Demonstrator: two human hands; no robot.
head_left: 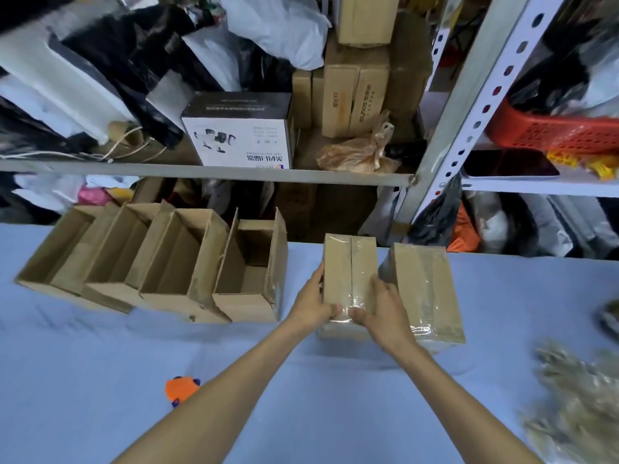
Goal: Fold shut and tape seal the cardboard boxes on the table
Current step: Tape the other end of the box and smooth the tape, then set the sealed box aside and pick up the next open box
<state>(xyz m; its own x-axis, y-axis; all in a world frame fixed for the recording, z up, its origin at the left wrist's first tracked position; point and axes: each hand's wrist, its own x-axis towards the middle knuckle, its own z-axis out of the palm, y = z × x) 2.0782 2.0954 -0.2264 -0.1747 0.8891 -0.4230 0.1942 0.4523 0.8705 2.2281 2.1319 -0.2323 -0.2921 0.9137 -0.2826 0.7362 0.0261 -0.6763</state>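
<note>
A closed cardboard box [348, 266] with clear tape along its top seam stands on the blue table [100, 380]. My left hand [315, 296] holds its left side and my right hand [382, 306] its right side, both thumbs pressing the tape end at the near edge. Right beside it lies a second taped box [425, 289]. To the left, several open cardboard boxes [248, 272] stand in a row with flaps up.
An orange tape dispenser [181, 388] lies on the table by my left forearm. Crumpled brownish packing material [582, 390] sits at the right edge. Metal shelving [201, 170] crowded with boxes and bags stands behind the table.
</note>
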